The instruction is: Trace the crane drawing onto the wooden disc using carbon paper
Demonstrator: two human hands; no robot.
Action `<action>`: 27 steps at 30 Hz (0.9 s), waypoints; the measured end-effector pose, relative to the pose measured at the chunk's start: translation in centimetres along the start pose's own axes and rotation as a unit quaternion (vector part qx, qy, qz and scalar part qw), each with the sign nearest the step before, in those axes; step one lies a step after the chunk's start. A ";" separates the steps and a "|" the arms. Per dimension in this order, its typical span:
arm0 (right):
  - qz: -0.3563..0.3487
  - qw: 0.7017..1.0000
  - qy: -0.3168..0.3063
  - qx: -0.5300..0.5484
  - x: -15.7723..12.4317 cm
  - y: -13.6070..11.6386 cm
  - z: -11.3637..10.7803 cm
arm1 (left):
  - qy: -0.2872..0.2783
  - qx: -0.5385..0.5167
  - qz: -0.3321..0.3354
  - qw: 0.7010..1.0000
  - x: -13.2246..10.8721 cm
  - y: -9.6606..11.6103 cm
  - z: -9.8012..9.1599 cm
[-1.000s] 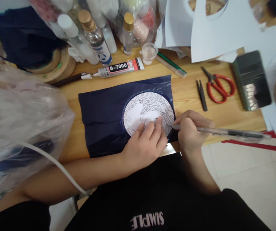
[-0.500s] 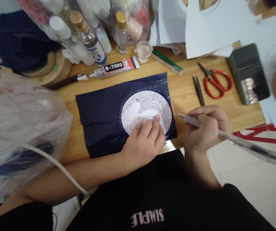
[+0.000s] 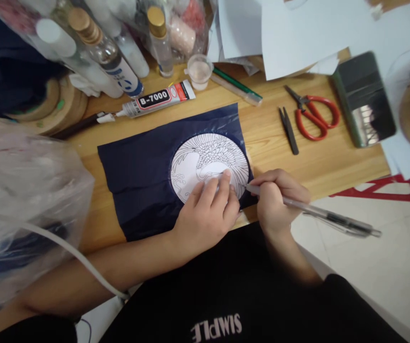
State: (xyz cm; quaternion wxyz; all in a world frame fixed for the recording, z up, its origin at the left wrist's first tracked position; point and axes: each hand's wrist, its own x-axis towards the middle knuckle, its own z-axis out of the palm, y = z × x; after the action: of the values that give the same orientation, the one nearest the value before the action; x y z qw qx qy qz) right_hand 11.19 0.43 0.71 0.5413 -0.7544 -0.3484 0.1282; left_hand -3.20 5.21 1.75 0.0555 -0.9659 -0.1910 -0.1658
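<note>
A round white paper [image 3: 187, 164] printed with a crane-like bird in black lines lies on a dark blue sheet [image 3: 137, 171]. My left hand [image 3: 207, 209] rests on the paper's lower part with its fingers laid out flat, covering some of the drawing. In my right hand [image 3: 278, 200] is a clear pen [image 3: 315, 209], gripped between thumb and fingers. Its tip meets the right edge of the round paper, close to the left fingertips. Whether it touches the paper or the blue sheet I cannot tell.
Behind the sheet lie a B-7000 glue tube [image 3: 157, 99], a small cup [image 3: 199, 71] and a green pen [image 3: 237, 85]. To the right are black tweezers [image 3: 288, 131], red-handled pliers [image 3: 315, 114] and a phone [image 3: 364, 97]. A plastic bag [image 3: 29, 190] sits at left.
My right hand has moved left with the pen, bringing the tip from beside the sheet to the round paper's edge. My left hand stays on the paper. The view has shifted slightly.
</note>
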 end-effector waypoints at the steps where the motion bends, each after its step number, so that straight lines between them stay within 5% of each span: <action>1: 0.001 1.000 -0.001 0.000 0.0 0.0 0.0 | 0.001 0.000 -0.001 1.000 0.0 0.0 0.0; 27: -0.021 0.999 -0.030 0.007 -0.2 0.1 -0.5 | -0.010 -0.011 0.002 1.000 0.0 0.0 -0.2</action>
State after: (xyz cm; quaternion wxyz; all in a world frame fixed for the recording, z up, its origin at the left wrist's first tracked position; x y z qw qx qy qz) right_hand 11.40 -0.09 0.77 0.5383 -0.7388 -0.3798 0.1420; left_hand -3.23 5.23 1.93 0.0428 -0.9683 -0.1882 -0.1584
